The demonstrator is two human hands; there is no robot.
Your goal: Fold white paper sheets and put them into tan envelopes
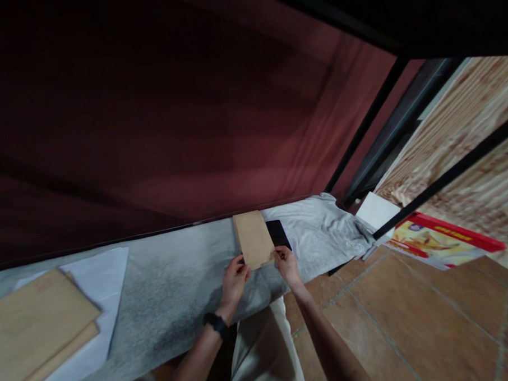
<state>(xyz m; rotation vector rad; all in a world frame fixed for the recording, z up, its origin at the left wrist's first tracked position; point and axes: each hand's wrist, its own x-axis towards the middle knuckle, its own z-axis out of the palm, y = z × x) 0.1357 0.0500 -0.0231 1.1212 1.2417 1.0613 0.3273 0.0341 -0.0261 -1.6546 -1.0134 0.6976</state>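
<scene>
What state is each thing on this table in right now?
brown envelope: held at its near end by both hands.
left hand: closed on the envelope.
right hand: closed on the envelope.
black slab: lying flat beside the envelope.
envelope stack: flat on white sheets.
grey cloth: spread out, rumpled at right.

The envelope [253, 238] I hold is plain brown, flat on the cloth [177, 272], short edge toward me.

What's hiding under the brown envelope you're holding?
A flat black thing pokes out beside the brown envelope, on the grey cloth. The left hand and right hand pinch its near edge; anything else beneath is covered.
</scene>
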